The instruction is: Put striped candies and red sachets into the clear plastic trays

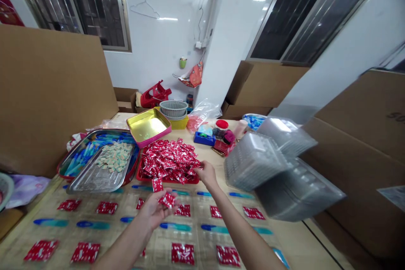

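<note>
I've got my left grip (158, 209) turned up just on the near side of the red tray (138, 173), narrow around two red packets (167, 200) with white marks — one lies over my fingers, the other stands up beyond them towards the tray. My right grip (206, 173) is at the right edge of the tray, fingertips against the packet heap (171, 158) that fills it; the fingers are small and partly hidden there, so I can't tell whether they are closed on a packet or only touching.

On the near side of the red tray, single packets (182, 254) lie in rows across the desk (297, 238), with rows of blue-and-teal sticks (93, 225) between them, seemingly set in clear plastic. Left of the red tray, a metal tray (91, 182) bears a pile of small pale sachets (115, 156) and rests over a larger tray (62, 164) of more blue pieces. Just behind the red tray sits a gold tin (148, 126) with a pink outer side, and beyond that a grey basket (173, 109). Behind and to the right of the red tray are a blue box (204, 138) and a red-lidded jar (221, 125) — and, farther right, stacked clear containers (253, 160).
</note>
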Motion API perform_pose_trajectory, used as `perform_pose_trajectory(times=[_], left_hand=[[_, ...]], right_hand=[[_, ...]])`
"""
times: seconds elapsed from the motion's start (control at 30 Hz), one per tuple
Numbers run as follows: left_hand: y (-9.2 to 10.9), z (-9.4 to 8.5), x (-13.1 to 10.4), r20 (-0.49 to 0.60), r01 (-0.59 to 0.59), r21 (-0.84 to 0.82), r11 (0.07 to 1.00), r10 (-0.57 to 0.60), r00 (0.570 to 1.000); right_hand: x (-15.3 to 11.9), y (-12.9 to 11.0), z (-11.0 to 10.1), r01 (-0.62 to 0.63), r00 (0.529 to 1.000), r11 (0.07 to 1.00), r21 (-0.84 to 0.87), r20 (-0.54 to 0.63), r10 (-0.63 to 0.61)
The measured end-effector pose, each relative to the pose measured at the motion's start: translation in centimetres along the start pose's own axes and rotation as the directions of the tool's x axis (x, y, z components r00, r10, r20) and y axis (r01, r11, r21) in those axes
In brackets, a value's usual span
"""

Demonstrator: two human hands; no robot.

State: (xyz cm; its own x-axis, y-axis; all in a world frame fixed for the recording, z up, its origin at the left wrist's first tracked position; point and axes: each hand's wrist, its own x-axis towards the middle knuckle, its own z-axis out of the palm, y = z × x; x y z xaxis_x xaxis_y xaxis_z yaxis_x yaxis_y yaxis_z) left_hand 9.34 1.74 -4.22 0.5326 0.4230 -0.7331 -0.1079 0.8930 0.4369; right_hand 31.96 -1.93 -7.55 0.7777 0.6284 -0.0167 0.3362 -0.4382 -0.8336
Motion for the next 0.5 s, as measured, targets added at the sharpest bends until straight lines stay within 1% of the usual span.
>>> perform_pose_trajectory(times=[0.07,0.13,0.23,0.3,0.33,0.4,0.47,0.5], left_hand=[[0.0,-0.4,0.0,0.003,0.005,0.028,1.0,-0.005,1.0],[0.1,-0.6,-0.2,0.008,-0.001,0.054,0.999,0.0,1.0],[0.2,-0.8,-0.5,0.021,-0.003,0.077,0.997,0.002,1.0],[0.3,-0.8,-0.7,0.039,0.005,0.096,0.995,-0.009,0.999],[0.2,-0.8,-0.7,0.048,0.011,0.109,0.994,-0.016,0.999],[0.0,-0.9,-0.7,0.054,0.019,0.138,0.99,-0.027,0.998],[-0.2,-0.9,-0.6,0.052,0.019,0.176,0.984,-0.029,0.998],[-0.4,-0.9,-0.6,0.052,0.016,0.199,0.98,-0.027,0.998]], right_hand=[[0.8,-0.4,0.7,0.002,1.0,0.999,-0.052,-0.015,-0.003],[1.1,-0.5,1.1,0.039,0.999,0.99,-0.136,-0.017,-0.042],[0.9,0.3,1.2,0.117,0.993,0.957,-0.266,0.037,-0.111],[0.5,1.2,1.0,0.144,0.989,0.947,-0.286,0.07,-0.129],[0.3,1.5,0.8,0.154,0.988,0.948,-0.279,0.055,-0.144],[-0.6,1.7,0.6,0.195,0.976,0.947,-0.255,-0.046,-0.213],[-1.9,1.1,0.6,0.284,0.938,0.935,-0.212,-0.141,-0.317],[-2.8,0.6,0.7,0.339,0.921,0.925,-0.171,-0.14,-0.364]])
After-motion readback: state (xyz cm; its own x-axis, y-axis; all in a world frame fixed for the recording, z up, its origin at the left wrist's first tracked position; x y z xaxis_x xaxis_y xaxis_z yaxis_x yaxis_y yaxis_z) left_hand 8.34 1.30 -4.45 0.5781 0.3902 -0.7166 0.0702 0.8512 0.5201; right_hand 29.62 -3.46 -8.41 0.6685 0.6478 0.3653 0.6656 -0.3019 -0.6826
